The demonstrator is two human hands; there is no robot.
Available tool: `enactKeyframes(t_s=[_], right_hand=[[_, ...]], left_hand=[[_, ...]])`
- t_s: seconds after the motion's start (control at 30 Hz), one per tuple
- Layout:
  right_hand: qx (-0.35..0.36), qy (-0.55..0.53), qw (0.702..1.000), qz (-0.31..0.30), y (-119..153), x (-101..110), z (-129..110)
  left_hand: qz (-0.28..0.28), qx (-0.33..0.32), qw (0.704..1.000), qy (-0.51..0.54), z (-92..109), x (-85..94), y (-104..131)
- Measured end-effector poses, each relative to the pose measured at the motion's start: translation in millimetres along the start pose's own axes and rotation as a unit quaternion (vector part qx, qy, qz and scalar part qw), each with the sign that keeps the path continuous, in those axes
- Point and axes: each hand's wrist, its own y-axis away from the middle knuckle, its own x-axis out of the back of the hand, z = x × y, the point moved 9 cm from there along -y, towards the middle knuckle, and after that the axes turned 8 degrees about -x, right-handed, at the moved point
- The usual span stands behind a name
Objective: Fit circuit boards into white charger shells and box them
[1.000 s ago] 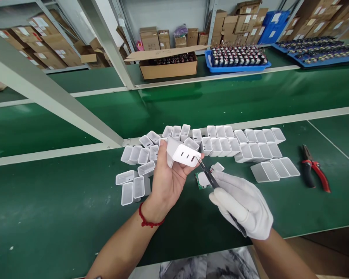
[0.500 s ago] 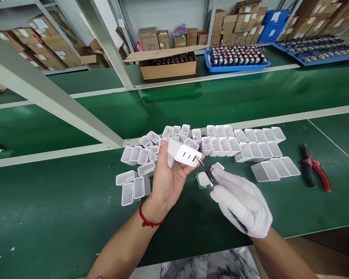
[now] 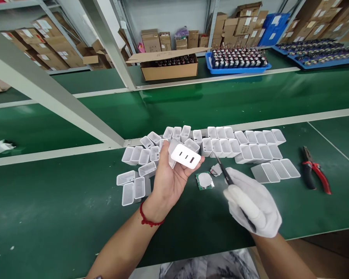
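Observation:
My bare left hand holds a white charger housing tilted up, its face with three port slots toward me. A white glove covers my right hand, which grips dark tweezers with the tips up and left, apart from the housing. Between the hands, a green circuit board with a round pale pad lies on the bench. Beside it is a small grey-white piece, partly behind the tweezers. Rows of open white housings stand behind both hands.
Red and black pliers lie at the right. A white plug is at the far left. On the raised shelf stand a cardboard box and a blue tray of parts. A slanting metal post crosses the left side.
My right hand and the tweezers have moved right, away from the housing. The housing has turned so its port face shows more fully.

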Motion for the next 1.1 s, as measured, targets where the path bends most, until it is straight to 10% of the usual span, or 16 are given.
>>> enactKeyframes(t_s=[1.1], right_hand=[[-0.046,-0.029,0.999,-0.001,-25,0,-19]], left_hand=[[-0.032,-0.094,0.995,-0.018,10,-0.7,1]])
